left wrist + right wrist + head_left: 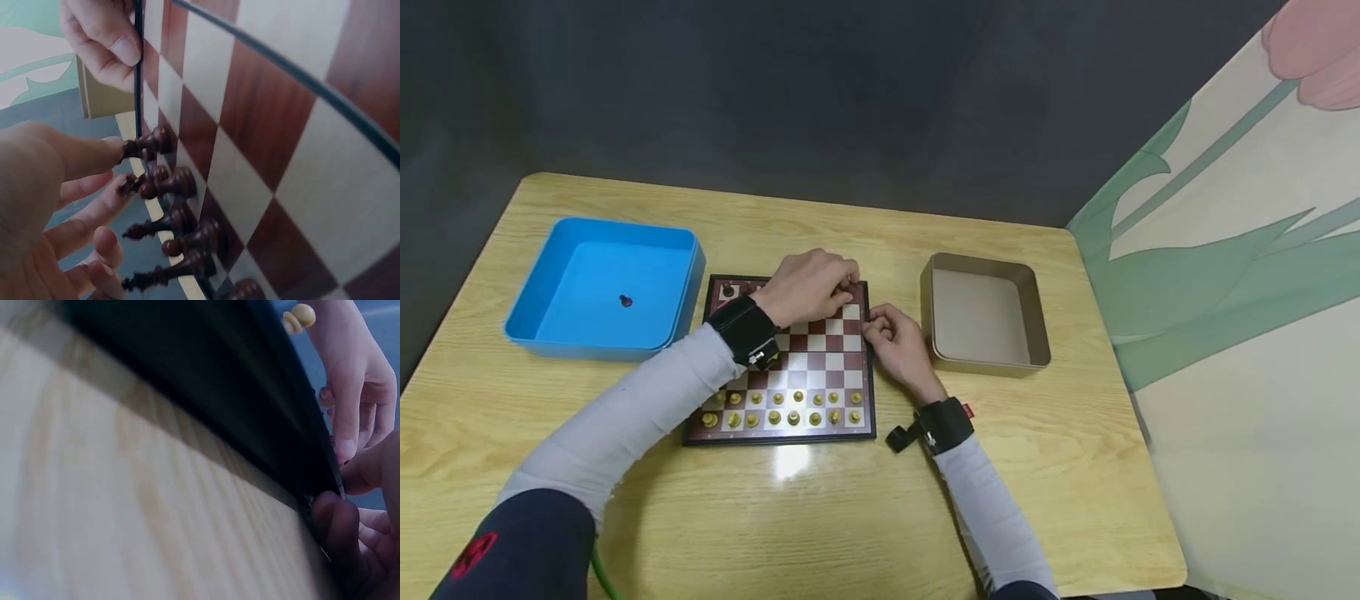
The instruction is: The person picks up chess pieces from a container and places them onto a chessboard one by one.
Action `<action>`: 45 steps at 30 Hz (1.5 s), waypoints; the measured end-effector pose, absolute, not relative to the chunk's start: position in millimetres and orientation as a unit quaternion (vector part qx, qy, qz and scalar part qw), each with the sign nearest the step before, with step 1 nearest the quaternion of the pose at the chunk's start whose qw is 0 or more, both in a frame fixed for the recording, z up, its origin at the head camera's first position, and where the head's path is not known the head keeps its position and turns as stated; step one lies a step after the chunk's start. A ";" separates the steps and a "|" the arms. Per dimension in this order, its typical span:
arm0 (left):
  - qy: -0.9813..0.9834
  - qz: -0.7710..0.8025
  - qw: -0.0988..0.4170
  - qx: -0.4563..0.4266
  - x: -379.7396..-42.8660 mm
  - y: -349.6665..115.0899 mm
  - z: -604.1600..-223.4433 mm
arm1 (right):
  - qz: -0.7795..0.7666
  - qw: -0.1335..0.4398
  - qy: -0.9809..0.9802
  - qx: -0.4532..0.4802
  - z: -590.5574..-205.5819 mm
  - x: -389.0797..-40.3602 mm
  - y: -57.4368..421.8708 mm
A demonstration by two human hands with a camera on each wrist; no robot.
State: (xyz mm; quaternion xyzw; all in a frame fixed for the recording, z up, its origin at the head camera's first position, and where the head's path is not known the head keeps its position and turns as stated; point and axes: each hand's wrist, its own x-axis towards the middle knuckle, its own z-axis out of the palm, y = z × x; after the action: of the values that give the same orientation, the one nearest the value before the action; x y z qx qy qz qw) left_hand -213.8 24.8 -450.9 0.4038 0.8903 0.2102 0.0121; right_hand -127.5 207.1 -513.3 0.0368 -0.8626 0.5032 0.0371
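A chessboard [808,361] in dark red and white squares lies on the table, with gold pieces [793,418] in two rows along its near side. Over the far right corner, my left hand [808,287] pinches a dark chess piece [157,141] by its top, the base at the board's surface. More dark pieces [203,262] stand beside it in the left wrist view, under the curved fingers; from the head view this hand hides most of them. At the right side of the board, my right hand [898,342] grips the black rim [306,425] between thumb and fingers.
On the left is a blue box [580,350] with one small dark piece [626,301] inside. A tan box [985,365] stands to the right, close to my right hand. Behind the wooden table [820,533] rises a dark wall [850,100].
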 end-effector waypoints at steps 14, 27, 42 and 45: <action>0.902 0.196 -0.038 0.383 -214.0 -3.5 -421.1 | 0.506 0.025 -0.862 0.027 -511.8 -127.9 213.5; 0.919 0.186 -0.049 0.345 -212.5 -49.1 -406.2 | 0.525 0.022 -0.850 0.026 -491.8 -124.4 211.4; 0.935 0.204 -0.048 0.286 -210.1 -114.1 -414.9 | 0.503 0.033 -0.863 0.034 -513.7 -132.9 221.8; 0.936 0.207 -0.045 0.280 -209.9 -124.0 -414.1 | 0.503 0.033 -0.863 0.033 -514.6 -133.3 223.4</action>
State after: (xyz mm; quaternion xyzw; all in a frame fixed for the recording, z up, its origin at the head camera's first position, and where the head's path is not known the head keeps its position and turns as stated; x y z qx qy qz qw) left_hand -209.9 -124.0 -414.1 0.2801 0.9362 0.2073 -0.0455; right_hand -133.3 223.4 -514.6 0.0330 -0.8632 0.5027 0.0335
